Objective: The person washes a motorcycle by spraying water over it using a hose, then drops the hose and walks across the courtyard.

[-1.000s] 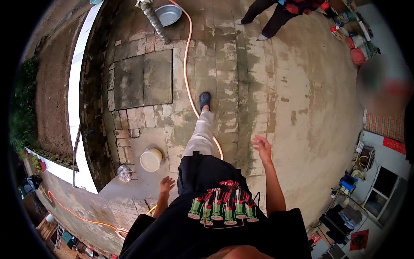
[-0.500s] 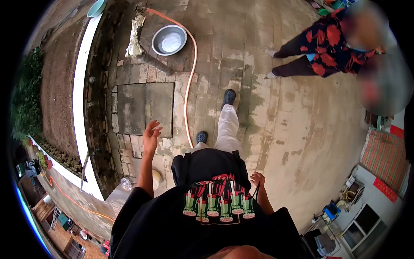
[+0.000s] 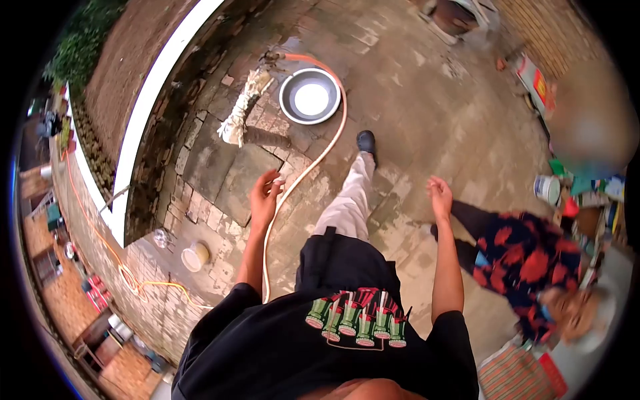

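My left hand (image 3: 265, 192) hangs forward over the paving, with its fingers loosely bent and apart. It is nearest to an orange-and-white hose (image 3: 311, 167), and I see nothing held in it. Out to the other side, my right hand (image 3: 439, 195) is raised with slightly curled fingers and no object visible in it. Ahead on the ground sits a round metal basin (image 3: 287, 110), its inside bright with glare. Beside it stands a pipe wrapped in pale cloth (image 3: 243, 110); the hose runs from near its top around the basin and back toward me.
A person in a floral top (image 3: 527, 257) is close on the right. A pale tub (image 3: 195, 257) stands on the left paving. A white-topped low wall (image 3: 148, 100) borders a soil bed. A white bucket (image 3: 547, 189) and clutter line the right side.
I have stepped forward and turned to the right; the basin is closer. My right hand has swung forward and up. The other person now appears lower in view, nearer my right side.
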`<state>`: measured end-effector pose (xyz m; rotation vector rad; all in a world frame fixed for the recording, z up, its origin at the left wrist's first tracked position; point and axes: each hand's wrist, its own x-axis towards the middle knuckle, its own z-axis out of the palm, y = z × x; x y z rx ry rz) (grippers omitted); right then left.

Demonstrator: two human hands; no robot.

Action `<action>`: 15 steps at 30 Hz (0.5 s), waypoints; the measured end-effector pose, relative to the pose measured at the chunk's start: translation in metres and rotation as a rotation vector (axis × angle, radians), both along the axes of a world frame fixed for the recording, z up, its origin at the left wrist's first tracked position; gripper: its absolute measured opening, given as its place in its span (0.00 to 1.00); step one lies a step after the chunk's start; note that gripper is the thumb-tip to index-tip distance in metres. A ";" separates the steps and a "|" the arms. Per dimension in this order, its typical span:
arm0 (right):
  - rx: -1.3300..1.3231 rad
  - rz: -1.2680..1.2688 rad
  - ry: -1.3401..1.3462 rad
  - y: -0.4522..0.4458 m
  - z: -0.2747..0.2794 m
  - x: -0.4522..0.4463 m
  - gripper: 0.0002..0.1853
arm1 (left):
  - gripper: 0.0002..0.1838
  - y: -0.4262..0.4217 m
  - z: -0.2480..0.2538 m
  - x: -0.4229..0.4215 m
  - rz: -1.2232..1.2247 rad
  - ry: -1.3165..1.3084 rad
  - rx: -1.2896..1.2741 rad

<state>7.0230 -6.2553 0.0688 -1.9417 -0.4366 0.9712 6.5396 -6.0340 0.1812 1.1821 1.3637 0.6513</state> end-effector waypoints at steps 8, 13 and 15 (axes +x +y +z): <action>0.072 0.361 0.277 0.352 -0.003 0.018 0.15 | 0.20 0.197 -0.039 0.183 0.548 -0.255 -0.117; 0.035 0.745 0.289 0.477 0.013 -0.022 0.14 | 0.23 0.296 -0.077 0.214 0.917 -0.477 -0.136; 0.033 0.882 0.255 0.521 0.015 -0.037 0.13 | 0.24 0.329 -0.100 0.219 1.138 -0.609 -0.101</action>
